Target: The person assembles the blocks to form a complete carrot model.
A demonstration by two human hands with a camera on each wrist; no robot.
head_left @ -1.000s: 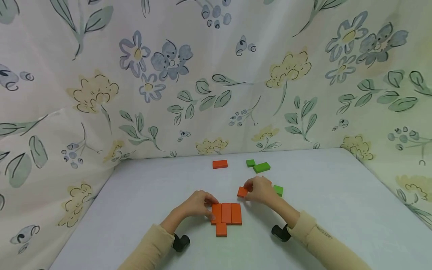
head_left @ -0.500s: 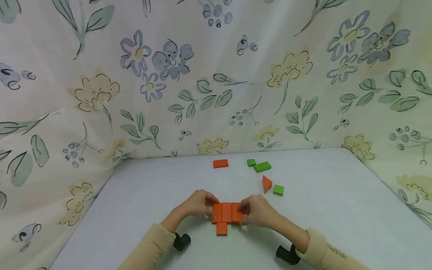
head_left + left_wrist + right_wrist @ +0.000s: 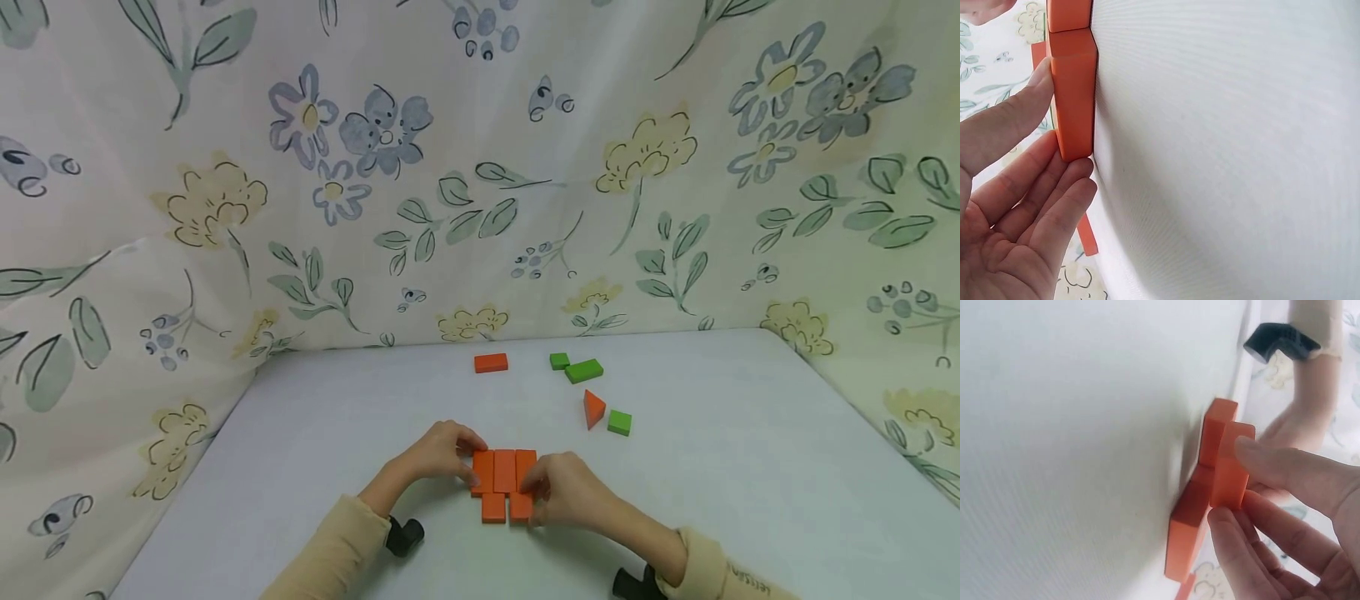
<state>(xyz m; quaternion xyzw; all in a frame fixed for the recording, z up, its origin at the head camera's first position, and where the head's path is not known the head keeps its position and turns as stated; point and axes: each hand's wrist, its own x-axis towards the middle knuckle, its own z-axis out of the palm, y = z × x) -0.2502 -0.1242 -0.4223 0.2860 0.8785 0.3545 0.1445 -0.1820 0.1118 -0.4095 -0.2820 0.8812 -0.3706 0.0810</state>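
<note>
Three upright orange blocks stand side by side on the white table, with a small orange block touching their near side at the left. My left hand holds the leftmost long block, thumb on one end and fingers at the other. A second small orange block is pinched between the thumb and fingers of my right hand, just below the rightmost long block. In the right wrist view this pinched block appears slightly off the table, close to the others.
Farther back lie an orange block, a small green block, a longer green block, an orange triangular block and another green block. A floral cloth hangs behind the table.
My right hand has brought the small orange block from the right, beside the triangular block, down to the near side of the row. My left hand has stayed in place.
</note>
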